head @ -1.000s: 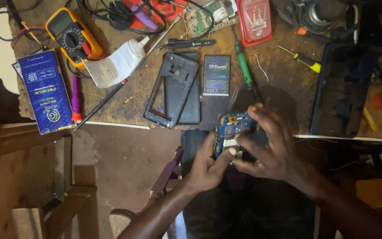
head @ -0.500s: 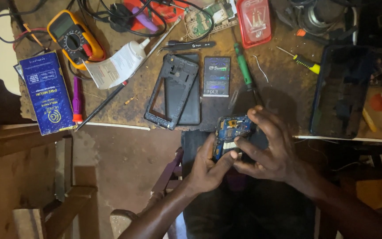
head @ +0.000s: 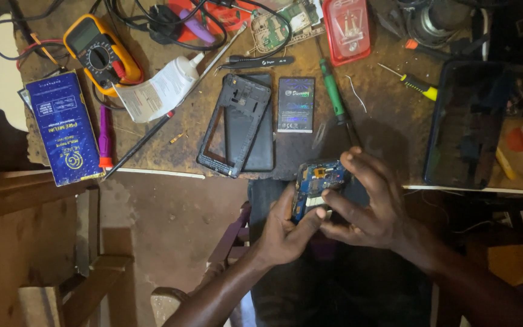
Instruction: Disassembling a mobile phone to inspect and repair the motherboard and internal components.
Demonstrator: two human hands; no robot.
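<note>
A tall dark-blue box (head: 63,128) lies at the bench's left edge. A yellow multimeter (head: 100,53) with a grey screen sits above it. A white labelled tube (head: 158,89) lies beside them.

Blue circuit board (head: 317,181); beside it a black phone frame (head: 237,124), green-handled screwdriver (head: 334,94), yellow multimeter (head: 101,54).
</note>
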